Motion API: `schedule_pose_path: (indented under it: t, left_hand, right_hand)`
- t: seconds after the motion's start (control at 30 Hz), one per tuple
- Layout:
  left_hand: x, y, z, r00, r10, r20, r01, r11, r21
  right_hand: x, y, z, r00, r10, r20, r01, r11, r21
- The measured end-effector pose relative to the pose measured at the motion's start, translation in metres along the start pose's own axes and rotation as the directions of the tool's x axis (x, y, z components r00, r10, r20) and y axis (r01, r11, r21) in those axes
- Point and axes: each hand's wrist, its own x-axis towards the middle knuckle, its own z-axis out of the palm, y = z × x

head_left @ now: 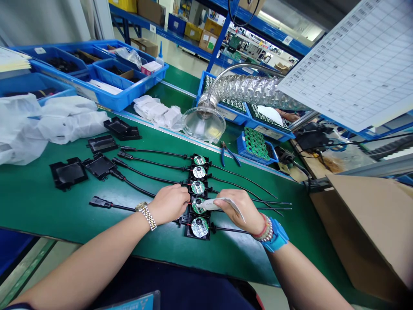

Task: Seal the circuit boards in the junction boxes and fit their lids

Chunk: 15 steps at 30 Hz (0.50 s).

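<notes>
Down the middle of the bench stands a column of black housings (189,234), each with a round green circuit board (200,227) in it and black cables (151,151) running out on both sides. My right hand (240,209) is closed round a white, flattened squeeze tube (211,204). The tube's tip points left, at the second board from the near end (197,209). My left hand (171,201) is curled at the left edge of that same housing, fingertips beside its red wire. What those fingers grip is hidden.
Black covers (68,173) and cable connectors (100,201) lie to the left, near white bags (69,118). A clear extraction hood (203,124) hangs behind the boards. Blue-handled pliers (229,155) and a blue bin of green boards (258,148) are behind right; a cardboard box (364,232) stands right.
</notes>
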Motion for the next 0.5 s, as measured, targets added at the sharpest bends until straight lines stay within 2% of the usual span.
schedule_pose_path:
  t: [0.2,0.5]
  left_hand:
    - [-0.001,0.001,-0.002,1.000,-0.001,0.014,0.001,1.000,0.004]
    - [0.001,-0.001,0.001,1.000,0.002,0.003,-0.002,1.000,0.025]
  right_hand:
    - [-0.007,-0.002,-0.001,0.999,0.023,0.027,-0.022,1.000,-0.021]
    - [-0.014,-0.007,-0.001,1.000,-0.026,0.006,0.026,0.995,-0.095]
